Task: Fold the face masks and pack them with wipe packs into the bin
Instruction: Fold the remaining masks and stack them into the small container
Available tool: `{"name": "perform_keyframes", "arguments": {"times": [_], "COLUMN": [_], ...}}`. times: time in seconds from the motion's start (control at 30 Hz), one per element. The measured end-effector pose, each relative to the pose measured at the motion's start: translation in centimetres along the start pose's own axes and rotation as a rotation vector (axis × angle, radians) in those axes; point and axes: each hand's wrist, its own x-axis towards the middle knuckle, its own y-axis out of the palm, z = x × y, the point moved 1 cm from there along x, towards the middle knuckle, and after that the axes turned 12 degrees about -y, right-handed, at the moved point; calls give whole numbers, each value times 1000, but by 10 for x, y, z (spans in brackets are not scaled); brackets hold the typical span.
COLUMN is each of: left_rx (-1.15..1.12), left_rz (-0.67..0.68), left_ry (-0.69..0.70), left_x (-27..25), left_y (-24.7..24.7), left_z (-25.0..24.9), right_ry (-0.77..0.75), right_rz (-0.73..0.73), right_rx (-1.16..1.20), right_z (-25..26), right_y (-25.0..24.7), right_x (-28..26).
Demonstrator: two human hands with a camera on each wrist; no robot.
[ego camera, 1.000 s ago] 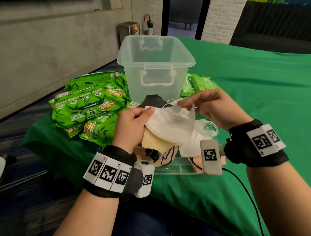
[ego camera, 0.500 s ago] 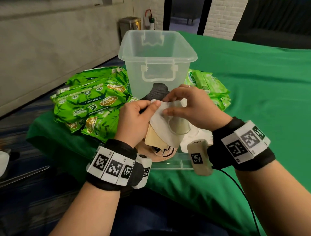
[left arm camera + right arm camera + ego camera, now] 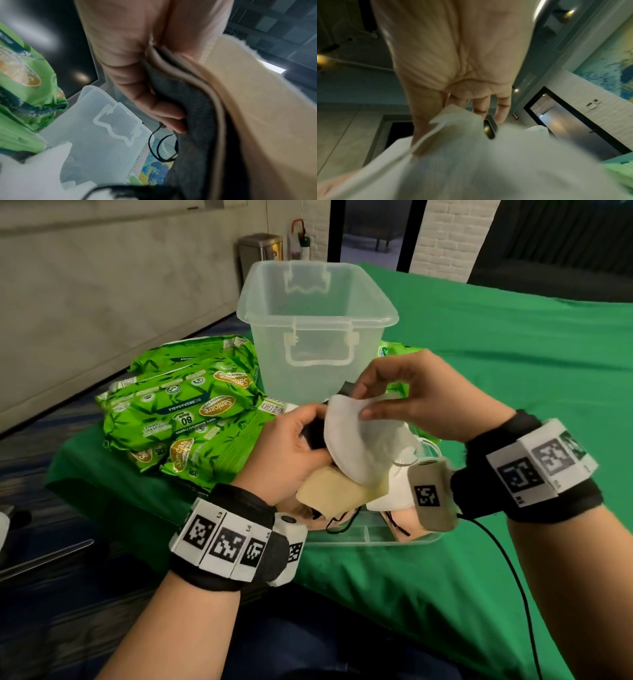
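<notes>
My left hand (image 3: 301, 446) grips a stack of folded face masks: a dark grey one (image 3: 192, 121) and a beige one (image 3: 329, 491) show in its curled fingers. My right hand (image 3: 404, 402) pinches the top edge of a folded white mask (image 3: 359, 446) between thumb and fingers, holding it against that stack. More white masks (image 3: 397, 494) and pink ones lie below on a clear lid (image 3: 370, 537). The clear plastic bin (image 3: 315, 316) stands just behind the hands. Green wipe packs (image 3: 185, 412) lie piled to its left.
More green wipe packs (image 3: 397, 350) peek out behind my right hand, right of the bin. The green tablecloth (image 3: 513, 378) stretches away to the right; its near edge drops off below my wrists. A black cable (image 3: 513, 577) trails from my right wrist.
The white mask went from spread between both hands to folded in half. My right hand now pinches its top edge and lays it onto the stack in my left hand.
</notes>
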Motion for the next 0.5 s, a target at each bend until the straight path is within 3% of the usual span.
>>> {"name": "perform_keyframes", "arguments": {"times": [0.17, 0.3, 0.5], "left_rx": [-167, -132, -55], "left_rz": [33, 32, 7], "left_ry": [-54, -71, -74], "left_x": [-1, -1, -2], "left_y": [1, 1, 3], "left_z": [1, 1, 0], "right_ry": [-14, -24, -57], "right_rz": [41, 69, -17], "right_rx": [-181, -277, -253], "right_z": [0, 3, 2], "right_y": [11, 17, 21], "right_x": [8, 11, 10]}}
